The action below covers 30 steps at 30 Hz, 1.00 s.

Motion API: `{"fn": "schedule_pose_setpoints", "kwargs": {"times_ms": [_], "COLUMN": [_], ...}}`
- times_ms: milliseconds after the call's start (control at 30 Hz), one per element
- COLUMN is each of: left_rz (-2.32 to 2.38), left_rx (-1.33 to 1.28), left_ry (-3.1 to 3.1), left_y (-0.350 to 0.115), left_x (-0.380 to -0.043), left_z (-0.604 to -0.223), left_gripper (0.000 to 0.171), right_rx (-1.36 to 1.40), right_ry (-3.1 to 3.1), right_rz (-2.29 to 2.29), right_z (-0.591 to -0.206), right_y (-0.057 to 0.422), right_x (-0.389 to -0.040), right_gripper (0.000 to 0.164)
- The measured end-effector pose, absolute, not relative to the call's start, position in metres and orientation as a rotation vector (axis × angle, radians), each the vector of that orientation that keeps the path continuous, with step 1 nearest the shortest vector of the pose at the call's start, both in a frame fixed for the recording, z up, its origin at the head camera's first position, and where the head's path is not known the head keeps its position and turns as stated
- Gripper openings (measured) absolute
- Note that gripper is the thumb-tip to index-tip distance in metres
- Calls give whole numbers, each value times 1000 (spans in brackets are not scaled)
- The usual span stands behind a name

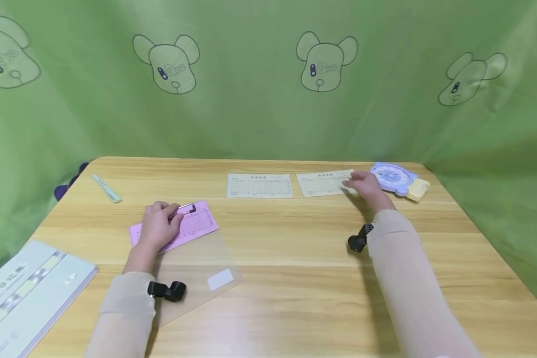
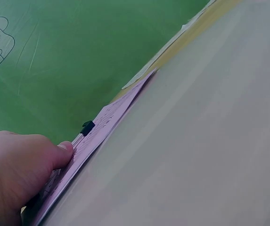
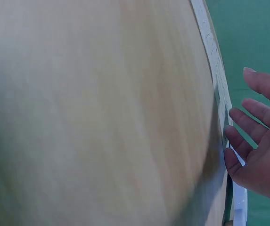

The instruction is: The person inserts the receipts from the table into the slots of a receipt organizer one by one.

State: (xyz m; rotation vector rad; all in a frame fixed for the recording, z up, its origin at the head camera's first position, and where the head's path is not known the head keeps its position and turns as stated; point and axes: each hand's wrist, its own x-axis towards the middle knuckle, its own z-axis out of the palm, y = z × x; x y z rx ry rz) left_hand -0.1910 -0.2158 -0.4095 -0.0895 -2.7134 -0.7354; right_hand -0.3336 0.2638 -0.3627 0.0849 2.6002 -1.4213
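Observation:
Pink printed forms point(image 1: 200, 222) lie at the left of the table, bearing a silver wire clip point(image 1: 189, 205) with a black corner. My left hand point(image 1: 158, 225) pinches this clip between thumb and index finger; the other fingers are partly hidden. In the left wrist view the thumb point(image 2: 64, 151) presses along the clip. A clear plastic folder point(image 1: 197, 278) with a white label lies partly beneath the pink forms. My right hand point(image 1: 368, 188), fingers spread and relaxed, hovers by the right end of a white printed slip point(image 1: 319, 184). Nothing is in its grasp in the right wrist view.
A second white slip point(image 1: 259, 186) lies left of the first. A pale blue toy clock point(image 1: 391, 177) and a yellow block point(image 1: 418, 190) sit at the back right. A light green pen-shaped item point(image 1: 107, 188) lies back left, with a large silver-grey book point(image 1: 36, 298) at front left.

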Motion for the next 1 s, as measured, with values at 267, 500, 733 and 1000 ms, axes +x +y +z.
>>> {"fn": "schedule_pose_setpoints", "kwargs": {"times_ms": [267, 500, 733, 1000], "left_rz": [-735, -744, -748, -756], "left_rx": [-81, -73, -69, -73], "left_ry": [-2727, -2729, -2734, -2738], "left_y": [-215, -214, -214, -215], "left_x": [-192, -191, -191, -191], "left_z": [-411, -410, -409, -409], "left_gripper": [35, 35, 35, 35], "right_rx": [56, -19, -1, -13], "right_ry": [2785, 2938, 2809, 2826], "right_rz": [-1245, -969, -785, -712], "right_z": [-374, -379, -373, -370], "right_y": [270, 270, 271, 270], "right_x": [-330, -324, -325, -319], "right_gripper": [61, 41, 81, 79]}}
